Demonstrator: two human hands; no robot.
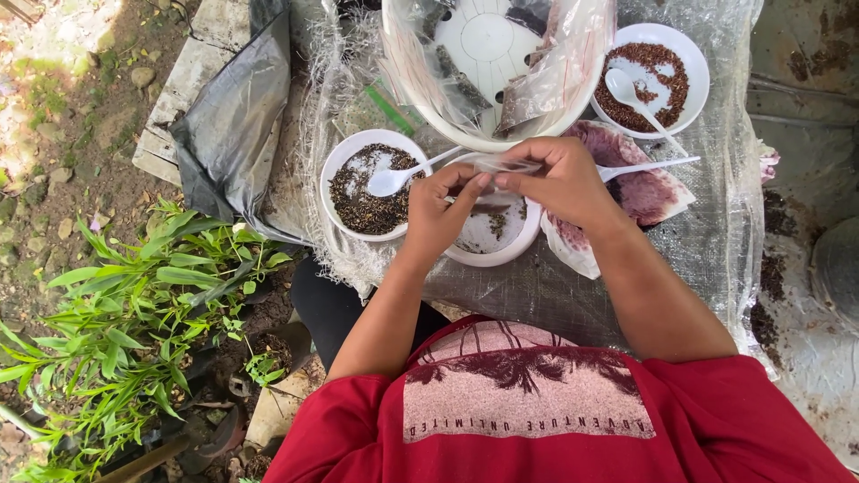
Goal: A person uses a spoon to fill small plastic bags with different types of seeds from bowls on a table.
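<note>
**Caller:** Head view looks straight down, and both hands are up over the middle bowl (pixel 514 246). Left hand (pixel 440 210) and right hand (pixel 557 182) meet fingertip to fingertip, pinching a small clear plastic bag (pixel 503 165) between them.

**Partner:** So neither hand is spread wide?

**Caller:** No, both are closed narrow on that bag, thumbs and forefingers tight on its upper edge. The bag sits just above the middle bowl, which is white with a few dark seeds in it.

**Partner:** What's around them?

**Caller:** Left of the hands, a white bowl of dark seeds (pixel 371 186) with a white plastic spoon (pixel 403 176) resting in it. Far right, a white bowl of reddish seeds (pixel 650 79) with another spoon (pixel 631 93). Beyond the hands, a big white basin (pixel 483 67) holding filled clear packets. Under the right wrist, a purple-stained plate (pixel 640 188) with a third spoon (pixel 649 166) across it.

**Partner:** And the surface?

**Caller:** A table covered in woven plastic sheeting (pixel 707 233). Green plants (pixel 134 313) stand at the lower left.
</note>
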